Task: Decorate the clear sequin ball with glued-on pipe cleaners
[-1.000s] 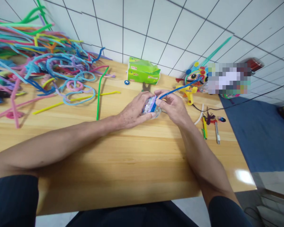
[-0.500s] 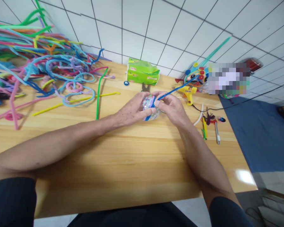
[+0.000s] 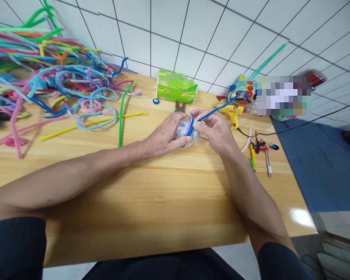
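Note:
My left hand (image 3: 167, 136) is closed around a clear, rounded container (image 3: 181, 129) with small colourful bits inside. A lilac band and a blue band circle the container. Between thumb and fingers, my right hand (image 3: 214, 130) pinches a blue pipe cleaner (image 3: 214, 111) against the container's right side. Its free end sticks out up and to the right. Part of the container is hidden behind my fingers. Just beyond my hands lie dark-handled pliers (image 3: 180, 107).
A heap of coloured pipe cleaners (image 3: 84, 77) covers the left back. By the tiled wall sits a green tissue pack (image 3: 176, 87), with a blue button (image 3: 155, 101) beside it. At right are a yellow glue gun (image 3: 233, 112), its black cord, and a pen-like cutter (image 3: 268, 163).
My right hand has shifted slightly to the right, and the container has turned a little. Both hands keep their hold. The view has moved slightly.

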`<move>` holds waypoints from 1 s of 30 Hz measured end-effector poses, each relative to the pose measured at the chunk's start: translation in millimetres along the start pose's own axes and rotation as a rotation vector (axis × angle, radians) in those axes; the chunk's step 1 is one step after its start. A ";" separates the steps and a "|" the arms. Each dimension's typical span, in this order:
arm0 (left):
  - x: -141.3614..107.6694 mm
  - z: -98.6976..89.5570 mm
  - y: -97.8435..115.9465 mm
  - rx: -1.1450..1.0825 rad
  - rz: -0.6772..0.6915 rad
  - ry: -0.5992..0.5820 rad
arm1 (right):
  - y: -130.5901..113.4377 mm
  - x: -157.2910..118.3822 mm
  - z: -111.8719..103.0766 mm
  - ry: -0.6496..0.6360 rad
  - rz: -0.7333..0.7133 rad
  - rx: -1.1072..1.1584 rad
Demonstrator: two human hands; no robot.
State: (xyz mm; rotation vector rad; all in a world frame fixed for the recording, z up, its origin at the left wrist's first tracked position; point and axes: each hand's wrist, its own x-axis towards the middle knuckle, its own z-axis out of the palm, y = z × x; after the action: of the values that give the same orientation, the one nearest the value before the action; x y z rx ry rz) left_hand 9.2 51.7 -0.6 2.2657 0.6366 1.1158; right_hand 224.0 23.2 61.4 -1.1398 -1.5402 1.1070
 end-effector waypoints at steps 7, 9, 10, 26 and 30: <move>1.1 -1.0 2.4 -0.036 -0.037 -0.024 | 1.5 1.6 3.4 0.040 -0.020 0.031; 1.0 -0.9 2.8 -0.038 -0.027 -0.027 | 4.5 2.7 4.9 0.054 -0.017 0.035; 0.8 -0.7 2.7 -0.038 -0.023 -0.026 | 5.9 3.0 5.5 0.059 -0.010 0.034; -1.5 1.1 -2.0 -0.004 0.045 0.016 | 10.5 3.2 4.6 0.056 -0.018 0.062; -2.4 0.6 -0.9 -0.028 0.018 0.028 | 12.6 2.7 6.4 0.053 0.003 0.041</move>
State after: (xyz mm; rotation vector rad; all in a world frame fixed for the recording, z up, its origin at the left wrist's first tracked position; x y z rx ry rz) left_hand 8.3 50.7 -2.8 2.2395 0.6089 1.1598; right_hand 219.5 27.2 48.3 -1.1352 -1.4686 1.0977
